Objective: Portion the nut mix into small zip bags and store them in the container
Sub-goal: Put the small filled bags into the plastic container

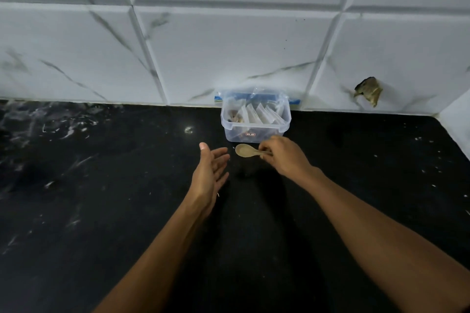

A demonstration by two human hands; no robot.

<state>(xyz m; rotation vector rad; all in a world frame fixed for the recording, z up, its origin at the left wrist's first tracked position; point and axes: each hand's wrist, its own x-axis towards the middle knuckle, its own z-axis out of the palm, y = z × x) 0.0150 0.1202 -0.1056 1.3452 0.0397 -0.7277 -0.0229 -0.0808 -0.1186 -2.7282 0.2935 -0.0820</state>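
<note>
A clear plastic container (255,132) stands on the black counter against the tiled wall. Inside it lean several small zip bags (264,113), some showing brown nuts at the left. Its blue-edged lid (293,101) is propped behind it. Just in front of the container, my right hand (283,156) pinches the handle of a pale wooden spoon (244,150), whose empty bowl points left. My left hand (211,173) hovers to the left of the spoon, palm turned right, fingers straight, holding nothing.
The black marble counter (101,185) stretches wide to the left and right. The white tiled wall (229,46) rises behind it, with a broken hole (368,93) at the right. A side wall closes the far right corner.
</note>
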